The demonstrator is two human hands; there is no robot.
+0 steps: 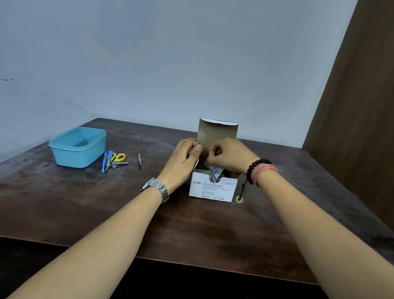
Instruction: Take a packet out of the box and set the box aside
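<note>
While the white alcohol swab box (212,188) stands near the middle of the dark wooden table (81,209) with its lid flap (217,133) raised upright, both hands are busy right at its open top. The left hand (184,160) holds the box's upper left corner, thumb laid against the base of the flap. The right hand (230,155) has its fingers curled down into the opening, pinching a small swab packet (215,172) that pokes out just above the front wall. A metal watch (157,188) sits on the left wrist; dark beads and a pinkish band (261,172) circle the right one, with a cord hanging down to a small ring (239,200) just beside the box. Well off to the left, a light blue tub (77,147) stands open, with yellow-handled scissors (118,157) and a blue tool (105,161) lying just beside it, a nail clipper (119,164) touching them. A slim tweezer-like tool (139,161) lies apart, between the scissors and the left hand.
</note>
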